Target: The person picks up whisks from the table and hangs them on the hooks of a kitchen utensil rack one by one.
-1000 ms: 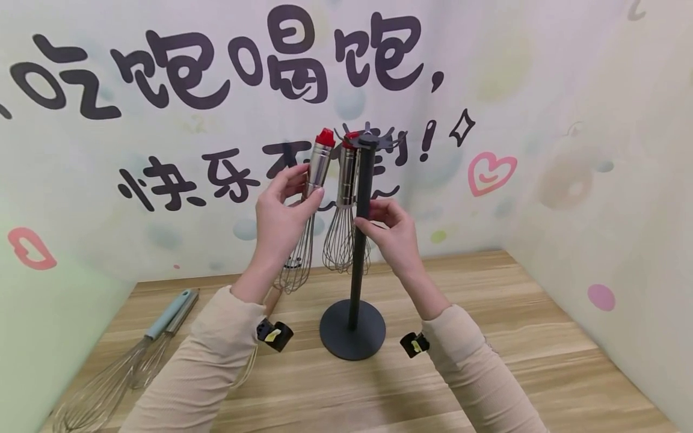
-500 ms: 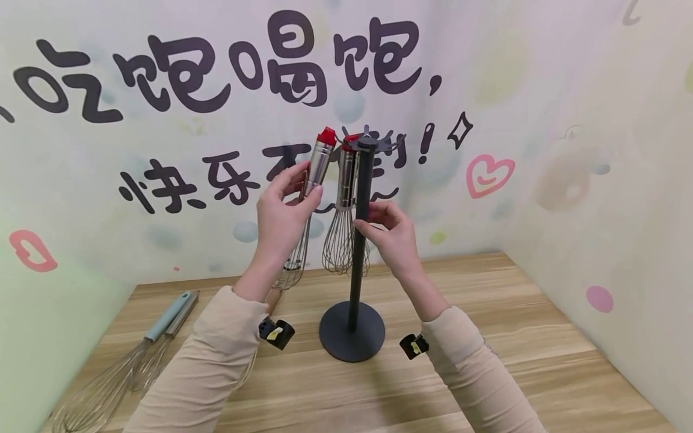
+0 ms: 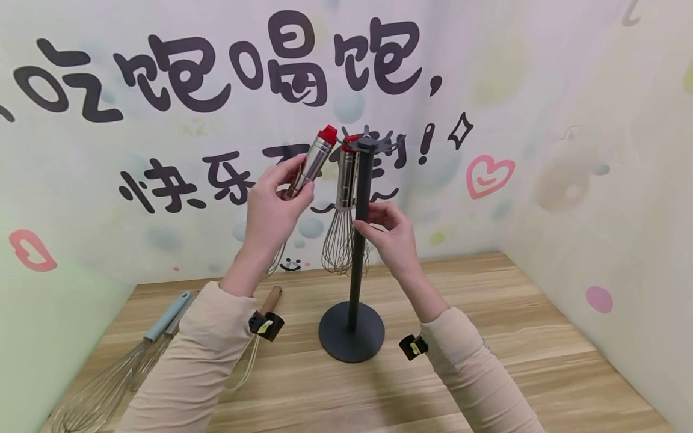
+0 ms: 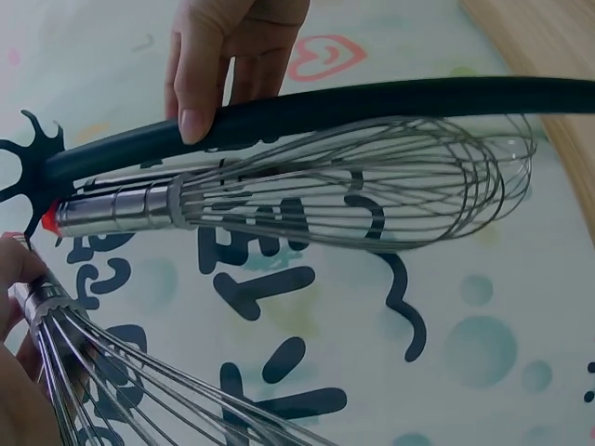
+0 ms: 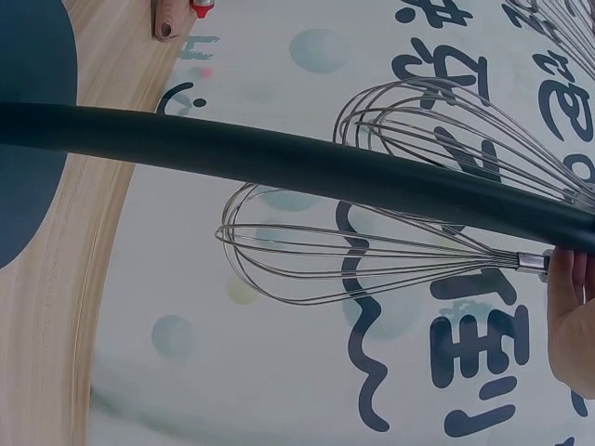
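Note:
My left hand (image 3: 272,207) grips the steel handle of a red-capped whisk (image 3: 311,163), tilted with its cap up and right, just left of a black stand (image 3: 364,180). In the left wrist view, this whisk's wires fan out below the fingers. A second red-capped whisk (image 3: 346,180) hangs from the stand's hooked top, close beside the post. Behind it hangs another wire whisk (image 5: 372,269), partly hidden by the post. My right hand (image 3: 392,231) holds the post at about mid-upper height, thumb in front and fingers behind.
The stand's round black base (image 3: 352,346) rests on the wooden table (image 3: 460,373). At the left lie a blue-handled whisk (image 3: 165,317) and a steel one beside it. A wooden-handled whisk (image 3: 272,297) lies partly under my left forearm. A printed wall hanging (image 3: 216,138) closes the back.
My left hand has drawn the whisk slightly left, away from the hanging one, and tilted it more. My right hand stays on the post.

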The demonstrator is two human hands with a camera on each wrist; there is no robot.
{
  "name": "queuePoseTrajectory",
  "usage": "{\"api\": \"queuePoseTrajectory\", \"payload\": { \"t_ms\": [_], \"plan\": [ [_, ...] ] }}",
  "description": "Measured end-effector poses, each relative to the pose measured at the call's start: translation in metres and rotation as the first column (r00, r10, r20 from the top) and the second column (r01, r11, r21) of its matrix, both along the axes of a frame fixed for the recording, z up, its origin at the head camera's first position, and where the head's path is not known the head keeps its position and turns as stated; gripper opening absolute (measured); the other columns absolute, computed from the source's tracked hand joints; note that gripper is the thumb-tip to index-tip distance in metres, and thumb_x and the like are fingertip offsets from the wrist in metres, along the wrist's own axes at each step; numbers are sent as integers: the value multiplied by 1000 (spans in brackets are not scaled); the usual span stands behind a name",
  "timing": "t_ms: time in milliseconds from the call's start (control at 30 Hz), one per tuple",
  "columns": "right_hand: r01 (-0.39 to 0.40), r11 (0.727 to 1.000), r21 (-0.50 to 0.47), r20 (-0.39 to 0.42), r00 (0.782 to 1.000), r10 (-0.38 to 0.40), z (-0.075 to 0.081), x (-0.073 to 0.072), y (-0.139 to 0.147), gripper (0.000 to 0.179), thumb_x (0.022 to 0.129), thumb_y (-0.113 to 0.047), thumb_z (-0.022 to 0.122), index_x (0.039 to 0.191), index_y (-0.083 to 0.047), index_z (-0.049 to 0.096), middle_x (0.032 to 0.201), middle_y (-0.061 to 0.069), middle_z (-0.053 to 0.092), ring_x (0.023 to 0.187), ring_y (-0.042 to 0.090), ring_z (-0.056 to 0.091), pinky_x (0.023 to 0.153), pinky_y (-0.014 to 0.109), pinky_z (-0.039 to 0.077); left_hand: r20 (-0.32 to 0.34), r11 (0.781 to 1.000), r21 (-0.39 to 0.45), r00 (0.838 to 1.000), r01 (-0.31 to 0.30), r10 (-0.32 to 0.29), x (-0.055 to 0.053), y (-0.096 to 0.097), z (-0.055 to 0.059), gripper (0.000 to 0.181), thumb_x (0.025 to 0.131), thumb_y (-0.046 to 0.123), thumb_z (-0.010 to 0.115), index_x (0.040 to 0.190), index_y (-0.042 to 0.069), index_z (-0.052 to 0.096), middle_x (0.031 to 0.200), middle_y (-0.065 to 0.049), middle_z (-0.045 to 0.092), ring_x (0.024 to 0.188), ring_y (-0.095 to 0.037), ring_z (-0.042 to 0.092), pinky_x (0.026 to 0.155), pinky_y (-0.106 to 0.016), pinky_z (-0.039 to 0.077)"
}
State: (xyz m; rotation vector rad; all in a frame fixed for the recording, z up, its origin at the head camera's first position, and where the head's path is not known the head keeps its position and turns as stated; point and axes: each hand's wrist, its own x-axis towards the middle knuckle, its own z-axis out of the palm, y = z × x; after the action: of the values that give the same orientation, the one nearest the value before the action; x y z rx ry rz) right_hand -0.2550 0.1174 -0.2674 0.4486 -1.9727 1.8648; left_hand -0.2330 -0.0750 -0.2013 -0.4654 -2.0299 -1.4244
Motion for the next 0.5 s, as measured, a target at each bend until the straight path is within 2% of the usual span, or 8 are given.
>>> {"api": "queuePoseTrajectory", "payload": {
  "t_ms": [167, 267, 333, 500],
  "plan": [
    [-2, 1000, 5, -1, 1000, 2, 0, 0, 0, 30, 80, 1, 71, 108, 4, 62, 83, -13, 63, 82, 2, 62, 83, 20, 56, -43, 994, -106, 999, -29, 25, 0, -4, 3, 42, 85, 7, 64, 127, 8, 61, 109, -16, 63, 91, -21, 59, 63, -6, 43],
    [3, 1000, 0, -2, 1000, -3, 0, 0, 1, 30, 80, 2, 71, 108, 3, 62, 82, -13, 63, 81, 2, 63, 83, 20, 56, -26, 988, -155, 1000, -14, 10, -1, -3, 2, 43, 86, 8, 64, 129, 8, 60, 113, -15, 63, 92, -21, 59, 63, -7, 43],
    [2, 1000, -2, -3, 1000, -2, 0, 0, 1, 30, 80, 2, 71, 108, 4, 62, 82, -13, 63, 81, 2, 63, 83, 20, 56, -1, 987, -158, 1000, 8, -8, -2, -3, 0, 43, 87, 9, 64, 129, 9, 60, 115, -15, 62, 95, -22, 60, 64, -6, 44],
    [-4, 1000, 0, -2, 1000, 4, -1, -1, 1, 30, 80, 1, 72, 108, 4, 62, 82, -14, 64, 81, 2, 63, 83, 21, 56, 78, 993, -96, 995, 66, -59, -3, -1, -2, 44, 88, 9, 65, 131, 10, 58, 121, -13, 61, 104, -24, 62, 68, -7, 46]
  ]
}}
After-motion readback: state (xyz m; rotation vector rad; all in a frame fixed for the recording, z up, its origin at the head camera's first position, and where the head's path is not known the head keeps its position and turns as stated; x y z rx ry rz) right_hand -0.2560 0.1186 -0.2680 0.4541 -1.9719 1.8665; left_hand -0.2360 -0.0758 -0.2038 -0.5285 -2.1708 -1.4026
